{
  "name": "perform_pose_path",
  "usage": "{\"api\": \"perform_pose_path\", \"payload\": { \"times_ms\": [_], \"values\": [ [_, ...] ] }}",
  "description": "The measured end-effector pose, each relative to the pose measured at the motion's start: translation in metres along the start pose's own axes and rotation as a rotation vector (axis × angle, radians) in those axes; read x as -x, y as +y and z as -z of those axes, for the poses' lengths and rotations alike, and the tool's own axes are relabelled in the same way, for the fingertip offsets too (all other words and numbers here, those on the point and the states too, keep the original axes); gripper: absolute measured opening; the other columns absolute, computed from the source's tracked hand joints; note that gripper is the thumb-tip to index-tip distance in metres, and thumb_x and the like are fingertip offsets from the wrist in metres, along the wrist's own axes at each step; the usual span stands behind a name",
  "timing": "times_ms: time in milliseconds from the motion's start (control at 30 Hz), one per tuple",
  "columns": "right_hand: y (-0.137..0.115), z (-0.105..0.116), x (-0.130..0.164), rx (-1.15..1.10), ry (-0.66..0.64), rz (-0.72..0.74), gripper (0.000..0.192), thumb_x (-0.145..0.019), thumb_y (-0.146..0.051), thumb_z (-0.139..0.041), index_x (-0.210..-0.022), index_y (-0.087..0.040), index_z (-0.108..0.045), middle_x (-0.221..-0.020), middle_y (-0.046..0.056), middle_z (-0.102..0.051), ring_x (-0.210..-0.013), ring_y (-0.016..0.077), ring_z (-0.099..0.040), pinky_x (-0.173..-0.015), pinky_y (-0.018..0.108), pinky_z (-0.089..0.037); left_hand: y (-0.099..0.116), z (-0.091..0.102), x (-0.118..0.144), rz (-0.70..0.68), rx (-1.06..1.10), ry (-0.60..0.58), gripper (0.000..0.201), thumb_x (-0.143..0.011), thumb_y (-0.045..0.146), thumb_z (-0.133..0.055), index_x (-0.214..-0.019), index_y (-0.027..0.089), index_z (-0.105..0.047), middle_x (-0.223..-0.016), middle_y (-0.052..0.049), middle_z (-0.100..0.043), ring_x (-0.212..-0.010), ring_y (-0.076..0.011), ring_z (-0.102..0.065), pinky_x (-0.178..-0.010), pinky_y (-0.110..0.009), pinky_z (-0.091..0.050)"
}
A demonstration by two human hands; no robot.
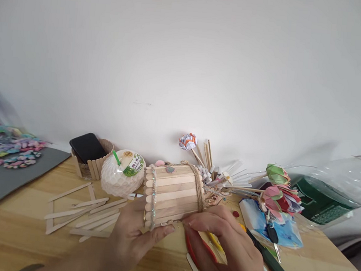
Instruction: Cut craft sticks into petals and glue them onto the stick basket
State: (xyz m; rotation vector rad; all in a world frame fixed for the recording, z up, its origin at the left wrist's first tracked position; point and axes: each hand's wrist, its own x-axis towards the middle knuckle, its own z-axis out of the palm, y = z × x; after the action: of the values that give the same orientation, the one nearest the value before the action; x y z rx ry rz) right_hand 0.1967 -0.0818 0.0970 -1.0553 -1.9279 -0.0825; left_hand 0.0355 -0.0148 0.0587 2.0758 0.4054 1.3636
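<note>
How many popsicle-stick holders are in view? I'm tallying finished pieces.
2. One popsicle-stick holder lies sideways between the left hand and right hand; a smaller stick box sits behind, under a phone. Others may be hidden.

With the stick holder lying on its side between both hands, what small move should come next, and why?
Probably press the bead strip down with the left hand while the right hand steadies the holder. The holder lies on its side, gripped at both ends; the strip runs round its left end, right by the left thumb, and the twine already wraps the right end.
</note>
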Motion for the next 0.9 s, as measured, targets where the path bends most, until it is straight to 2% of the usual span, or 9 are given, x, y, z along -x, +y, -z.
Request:
{"api": "perform_pose_path", "payload": {
  "times_ms": [167, 333, 500, 700, 900],
  "values": [
    [0.0017, 0.0005, 0.0029, 0.021, -0.021, 0.031, 0.022, -0.080, 0.000, -0.053, -0.086, -0.021, -0.052, -0.074, 0.001, -0.063, -0.065, 0.0131, -0.057, -0.058, 0.023, -0.048, -0.0020, 0.0023, -0.0001, -0.049, -0.028, -0.009, 0.034, -0.080, 0.013, -0.056, -0.110, 0.024, -0.066, -0.107, -0.007, -0.069, -0.094, -0.0251, -0.066, -0.084, -0.034, -0.051],
    [0.0039, -0.0004, 0.0040, 0.050, -0.054, 0.085, 0.023, -0.079, 0.001, -0.052, -0.086, -0.021, -0.048, -0.076, 0.000, -0.065, -0.069, 0.0133, -0.058, -0.062, 0.024, -0.047, -0.0005, 0.0007, -0.0015, 0.080, 0.096, -0.056, 0.030, -0.082, 0.014, -0.054, -0.108, 0.023, -0.067, -0.109, -0.006, -0.069, -0.100, -0.0244, -0.063, -0.087, -0.032, -0.050],
    [0.0028, 0.0036, 0.0015, 0.072, -0.076, 0.128, 0.023, -0.080, 0.002, -0.050, -0.085, -0.020, -0.048, -0.077, 0.001, -0.066, -0.070, 0.0135, -0.058, -0.063, 0.025, -0.047, 0.0021, -0.0007, -0.0008, 0.212, 0.229, -0.053, 0.026, -0.083, 0.019, -0.054, -0.105, 0.023, -0.068, -0.108, -0.004, -0.069, -0.098, -0.0234, -0.063, -0.086, -0.032, -0.049],
    [-0.0003, 0.0051, -0.0028, 0.059, -0.040, 0.130, 0.024, -0.077, 0.003, -0.052, -0.084, -0.020, -0.049, -0.073, 0.002, -0.065, -0.068, 0.0143, -0.057, -0.059, 0.025, -0.049, 0.0003, 0.0000, 0.0025, 0.248, 0.210, -0.067, 0.026, -0.083, 0.024, -0.055, -0.106, 0.023, -0.068, -0.108, -0.005, -0.069, -0.097, -0.0246, -0.063, -0.086, -0.035, -0.050],
    [-0.0037, 0.0050, -0.0026, 0.025, -0.048, 0.113, 0.025, -0.077, 0.003, -0.051, -0.084, -0.021, -0.050, -0.074, 0.002, -0.066, -0.069, 0.0136, -0.058, -0.060, 0.024, -0.050, 0.0008, -0.0010, 0.0022, 0.253, 0.246, -0.085, 0.028, -0.083, 0.024, -0.055, -0.109, 0.023, -0.066, -0.114, -0.005, -0.066, -0.107, -0.0254, -0.059, -0.092, -0.036, -0.046]
  ]
}}
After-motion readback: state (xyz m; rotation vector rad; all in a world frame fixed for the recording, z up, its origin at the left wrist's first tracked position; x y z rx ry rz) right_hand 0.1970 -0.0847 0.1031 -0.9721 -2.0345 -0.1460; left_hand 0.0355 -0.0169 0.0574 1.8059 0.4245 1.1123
